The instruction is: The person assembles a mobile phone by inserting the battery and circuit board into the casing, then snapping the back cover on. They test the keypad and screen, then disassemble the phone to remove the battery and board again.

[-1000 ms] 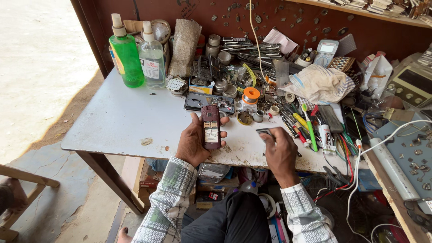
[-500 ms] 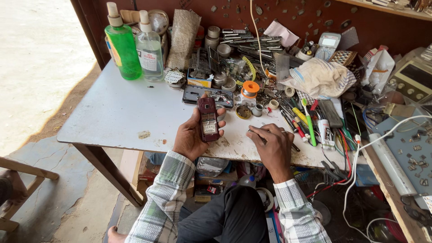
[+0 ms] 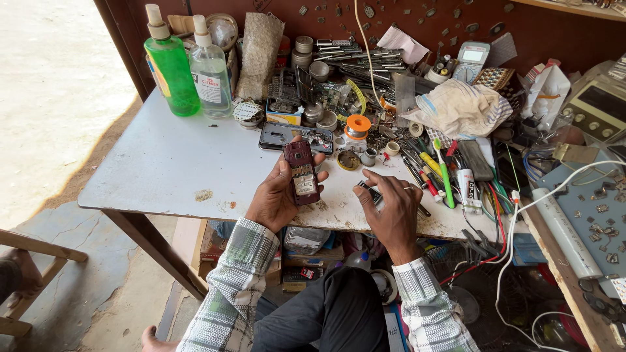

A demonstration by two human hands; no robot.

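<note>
My left hand holds a dark red mobile phone with its back cover off, upright above the near edge of the white table. My right hand rests on the table to the right, fingertips pressed on a small dark part that lies flat on the tabletop. An opened black phone shell lies just beyond the red phone.
A green spray bottle and a clear one stand at the back left. Solder reel, tools, a green screwdriver, a cloth, a multimeter and white cables crowd the right. A wooden stool stands at left.
My left hand has kept the red phone, shifting slightly. My right hand has spread its fingers over the small dark part on the table.
</note>
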